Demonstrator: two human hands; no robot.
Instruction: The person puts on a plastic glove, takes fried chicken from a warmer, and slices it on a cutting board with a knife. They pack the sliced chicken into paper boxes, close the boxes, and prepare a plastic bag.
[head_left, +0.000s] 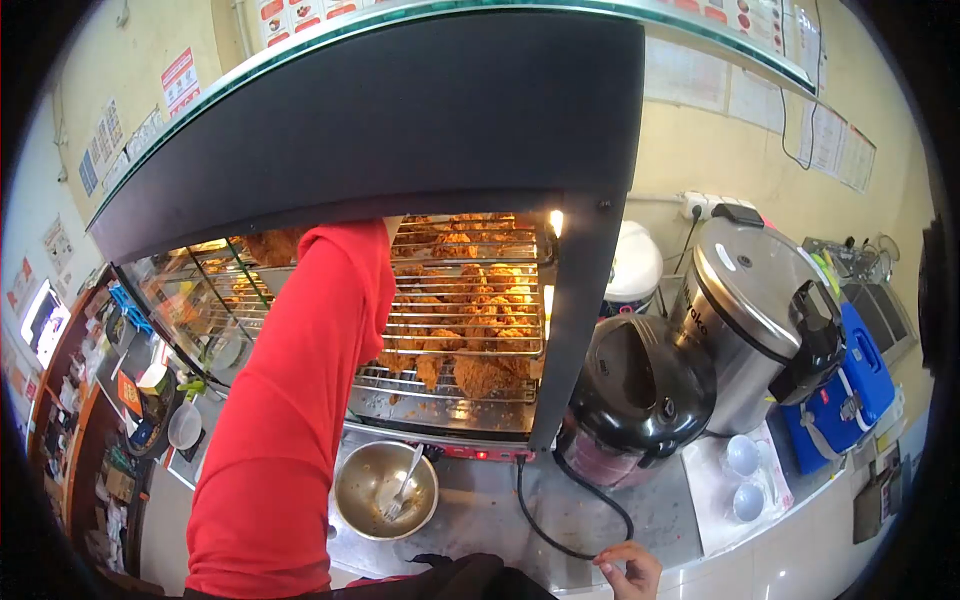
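My left arm, in a red sleeve (290, 420), reaches up into a lit food warmer cabinet (450, 110). Only a sliver of my left hand (393, 227) shows at the cuff; the cabinet's dark upper panel hides its fingers. Near it, fried chicken pieces (485, 300) lie on wire racks (450, 352) inside. Low in the view, my right hand (630, 572) is loosely curled, thumb and forefinger slightly apart, with nothing visible in it. It is close to a looped black power cable (550, 545). A metal bowl (350, 490) holding a fork (405, 485) stands below the cabinet.
Right of the cabinet are a dark rice cooker (640, 385), a tall steel cooker (745, 285) and a blue cooler box (850, 390). Two small cups (742, 455) sit on a white mat. A glass edge (700, 35) crosses above; shelves (65, 430) stand far left.
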